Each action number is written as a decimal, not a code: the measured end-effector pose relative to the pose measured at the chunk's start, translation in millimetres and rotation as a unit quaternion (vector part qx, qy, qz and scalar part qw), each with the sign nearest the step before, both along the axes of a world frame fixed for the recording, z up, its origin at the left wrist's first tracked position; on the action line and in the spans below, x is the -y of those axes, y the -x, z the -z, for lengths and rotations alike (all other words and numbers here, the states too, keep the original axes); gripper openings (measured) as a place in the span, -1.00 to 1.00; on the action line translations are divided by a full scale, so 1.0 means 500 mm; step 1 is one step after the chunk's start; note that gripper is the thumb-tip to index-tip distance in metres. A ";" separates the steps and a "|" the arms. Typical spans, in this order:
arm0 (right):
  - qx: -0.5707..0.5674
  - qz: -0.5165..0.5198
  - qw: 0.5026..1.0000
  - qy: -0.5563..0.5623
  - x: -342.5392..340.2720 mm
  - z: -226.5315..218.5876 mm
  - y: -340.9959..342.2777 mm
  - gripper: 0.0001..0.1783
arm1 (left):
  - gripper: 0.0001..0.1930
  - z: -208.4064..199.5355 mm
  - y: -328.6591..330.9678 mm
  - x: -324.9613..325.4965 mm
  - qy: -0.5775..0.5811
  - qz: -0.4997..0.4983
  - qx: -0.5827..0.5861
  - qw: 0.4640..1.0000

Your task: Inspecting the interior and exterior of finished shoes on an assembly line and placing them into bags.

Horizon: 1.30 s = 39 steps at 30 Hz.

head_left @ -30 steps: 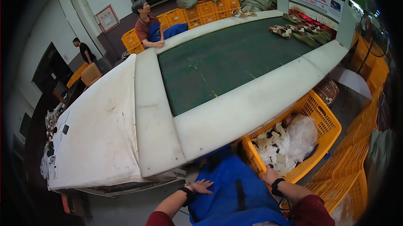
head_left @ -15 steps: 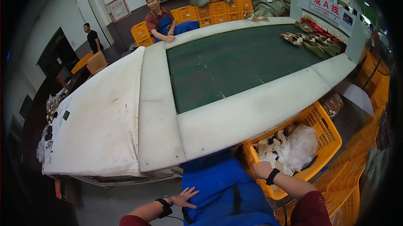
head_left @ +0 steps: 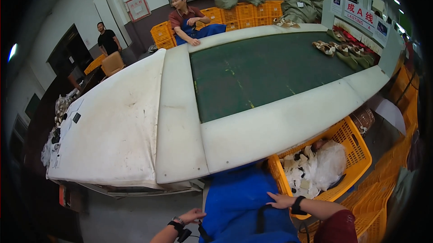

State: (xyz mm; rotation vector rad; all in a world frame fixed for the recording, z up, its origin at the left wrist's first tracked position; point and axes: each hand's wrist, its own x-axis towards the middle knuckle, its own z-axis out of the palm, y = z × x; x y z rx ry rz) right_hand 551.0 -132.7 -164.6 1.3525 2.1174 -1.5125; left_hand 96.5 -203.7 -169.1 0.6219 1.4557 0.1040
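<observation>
The blue apron [head_left: 241, 195] covers my lap. At its left edge is my left hand [head_left: 193, 216], with the fingers bent and drawn together against the cloth. My right hand [head_left: 280, 200] lies over the apron's right side, its fingers stretched out and apart, holding nothing. Just beyond that hand stands a yellow plastic crate [head_left: 356, 153]. It contains white and dark scraps [head_left: 301, 173] and a clear plastic bag [head_left: 331, 162].
A green conveyor belt [head_left: 257, 74] with a white border [head_left: 288, 119] lies ahead. Shoes [head_left: 345, 52] sit at its far right end. A white cloth [head_left: 112, 126] covers the left part. Across the belt sits a person [head_left: 185, 20]; another person [head_left: 108, 40] is further left.
My right hand has left the crate's rim and moved left onto the apron, its fingers opening. My left hand has gone from lying spread on the apron to bent fingers at its edge.
</observation>
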 end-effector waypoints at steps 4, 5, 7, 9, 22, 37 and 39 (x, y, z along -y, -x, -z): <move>0.008 0.031 0.997 0.068 0.073 -0.044 -0.094 -0.15 | -0.67 -0.015 0.019 0.070 0.071 0.051 0.045 0.995; 0.015 0.063 0.998 0.022 0.098 -0.035 -0.102 -0.28 | -0.67 0.008 0.023 0.082 0.072 0.061 0.048 0.994; 0.031 0.096 0.995 0.003 0.097 -0.067 -0.089 -0.36 | -0.72 0.043 0.021 0.079 -0.014 0.063 0.038 0.997; 0.017 0.167 0.985 -0.050 0.124 -0.041 -0.092 -0.49 | -0.75 -0.032 -0.019 0.031 0.037 0.028 0.017 0.999; 0.027 0.177 0.972 -0.149 0.151 -0.042 -0.064 -0.71 | -0.71 -0.070 -0.021 0.035 -0.435 0.432 -0.216 0.760; 0.051 0.132 0.990 -0.010 0.036 -0.255 -0.014 -0.71 | -0.63 -0.125 0.012 0.059 -0.179 -0.174 0.159 0.955; 0.054 0.111 0.989 -0.076 0.004 -0.264 0.018 -0.70 | -0.59 -0.228 0.012 0.053 -0.263 -0.158 0.094 0.947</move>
